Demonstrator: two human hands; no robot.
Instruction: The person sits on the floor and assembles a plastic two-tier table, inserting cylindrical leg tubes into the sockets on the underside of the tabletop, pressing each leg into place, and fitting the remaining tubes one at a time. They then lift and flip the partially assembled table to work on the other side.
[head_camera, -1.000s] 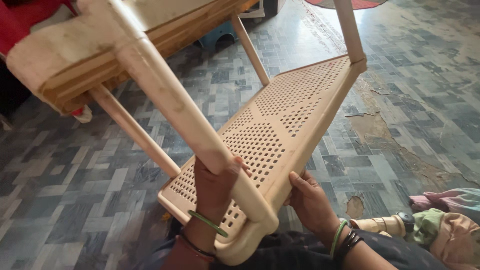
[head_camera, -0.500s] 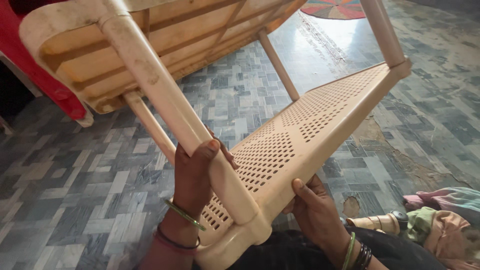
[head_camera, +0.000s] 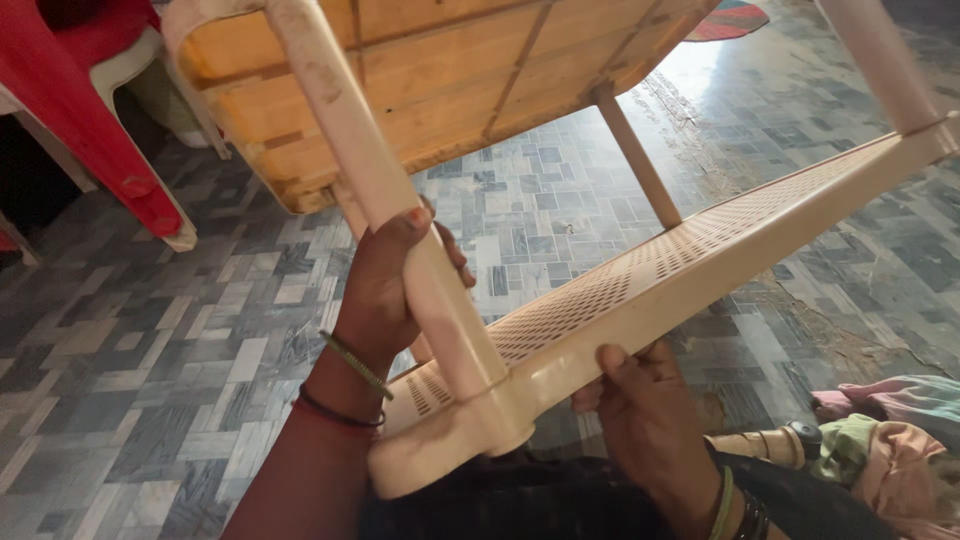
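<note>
A cream plastic table lies tipped on its side in front of me. My left hand (head_camera: 385, 285) grips its near leg (head_camera: 390, 215) just above the corner joint. My right hand (head_camera: 645, 420) holds the edge of the perforated lower shelf (head_camera: 690, 275) from below, fingers curled onto its rim. The tabletop's ribbed underside (head_camera: 450, 80) faces me at the top of the view. Another leg (head_camera: 635, 155) runs between top and shelf further back. Both wrists wear bangles.
A red plastic chair (head_camera: 90, 110) stands at the upper left. Crumpled cloth (head_camera: 890, 440) and a small cream bottle-like object (head_camera: 760, 445) lie at the lower right. The floor is patterned grey tile, with a worn patch at right.
The table has swung up and closer, so the shelf now appears nearly edge-on. My left hand has slid higher up the leg; my right hand stays under the shelf edge.
</note>
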